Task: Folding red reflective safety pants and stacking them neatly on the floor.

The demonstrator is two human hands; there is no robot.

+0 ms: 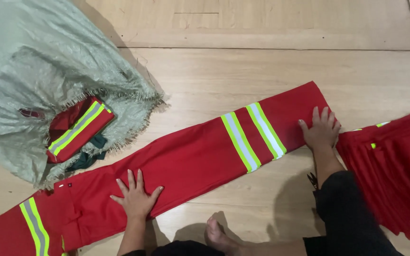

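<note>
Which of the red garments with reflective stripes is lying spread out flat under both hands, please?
The long red trousers across the floor's middle: the left hand and right hand press on them. The others are folded in the green woven sack or stacked at right.

Red trousers (pixel 186 161), yellow-silver stripes; grey-green woven sack (pixel 34 61); pale wood floor (pixel 243 71)

One long red garment (pixel 186 163) lies stretched across the wooden floor (pixel 262 66), carrying two pairs of yellow-and-silver reflective bands near its right end and one more band at its near left end. One stack of folded red garments (pixel 395 166) sits at the right, and one green woven sack (pixel 34 76) at the far left holds one more banded red piece (pixel 77 130). Two hands, left hand (pixel 136 199) and right hand (pixel 321 130), and one bare foot (pixel 217 234) in view.
</note>
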